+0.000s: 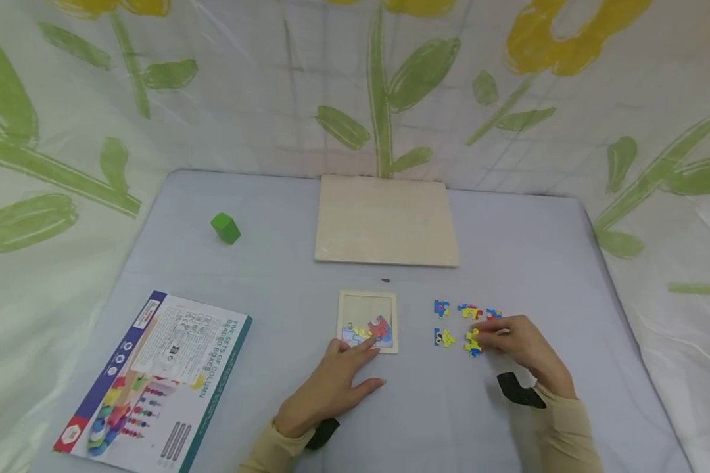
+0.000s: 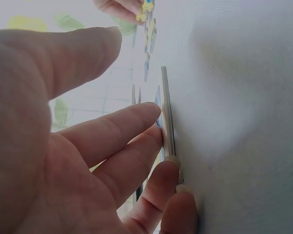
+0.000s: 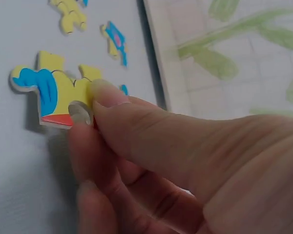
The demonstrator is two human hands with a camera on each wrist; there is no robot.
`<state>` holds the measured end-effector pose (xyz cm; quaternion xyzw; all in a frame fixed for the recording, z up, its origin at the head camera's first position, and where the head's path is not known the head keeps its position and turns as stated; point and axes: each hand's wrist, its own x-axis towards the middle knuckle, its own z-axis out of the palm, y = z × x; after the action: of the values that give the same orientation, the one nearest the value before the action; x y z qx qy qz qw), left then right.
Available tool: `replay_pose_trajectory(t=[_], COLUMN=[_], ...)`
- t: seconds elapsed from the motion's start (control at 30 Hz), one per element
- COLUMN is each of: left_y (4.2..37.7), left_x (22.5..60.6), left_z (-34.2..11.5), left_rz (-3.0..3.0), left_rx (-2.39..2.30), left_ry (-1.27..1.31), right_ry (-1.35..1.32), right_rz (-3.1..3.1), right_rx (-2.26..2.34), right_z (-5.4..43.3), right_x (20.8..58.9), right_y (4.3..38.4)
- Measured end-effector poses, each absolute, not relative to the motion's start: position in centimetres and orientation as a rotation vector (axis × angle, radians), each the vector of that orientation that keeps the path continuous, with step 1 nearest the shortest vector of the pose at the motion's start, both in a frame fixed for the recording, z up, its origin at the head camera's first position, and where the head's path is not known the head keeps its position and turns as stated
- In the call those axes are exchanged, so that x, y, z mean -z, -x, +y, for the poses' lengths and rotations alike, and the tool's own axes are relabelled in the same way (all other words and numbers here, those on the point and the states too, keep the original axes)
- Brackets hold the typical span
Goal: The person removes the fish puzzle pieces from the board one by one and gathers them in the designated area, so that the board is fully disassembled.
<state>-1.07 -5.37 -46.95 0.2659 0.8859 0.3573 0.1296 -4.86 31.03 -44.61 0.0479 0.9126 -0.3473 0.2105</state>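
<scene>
In the head view my right hand [image 1: 526, 351] pinches a yellow and blue jigsaw piece [image 1: 472, 344] between thumb and fingertips. The right wrist view shows the same jigsaw piece [image 3: 48, 95] with a red strip along its lower edge. My left hand [image 1: 331, 389] rests at the near side of a small wooden puzzle tray [image 1: 340, 315], fingers extended onto it and thumb spread away. Several pieces lie along the tray's lower part, a red piece [image 1: 380, 326] among them. From the left wrist, the tray [image 2: 166, 112] appears edge-on against my fingertips.
Several loose jigsaw pieces [image 1: 441, 308] lie right of the tray. A pale wooden board [image 1: 387, 221] lies at the table's back. A green block [image 1: 225, 228] stands at the back left, and a flat printed box [image 1: 171, 381] occupies the front left.
</scene>
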Motion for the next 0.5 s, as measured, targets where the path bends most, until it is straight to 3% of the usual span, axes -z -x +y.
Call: replay_pose_trajectory(t=[0.33,0.5], left_y=[1.1,1.2], left_x=[47.0,46.8], left_z=[-5.4,-5.3], left_rz=[2.575,2.556], left_rx=[-1.040,-1.043], left_ry=[-0.764,-0.755], right_ry=[-0.231,-0.144], right_rz=[2.696,2.753], right_rx=[0.892,0.930], right_z=[29.8,27.6], right_x=[45.6,45.0], right_y=[5.0,5.3])
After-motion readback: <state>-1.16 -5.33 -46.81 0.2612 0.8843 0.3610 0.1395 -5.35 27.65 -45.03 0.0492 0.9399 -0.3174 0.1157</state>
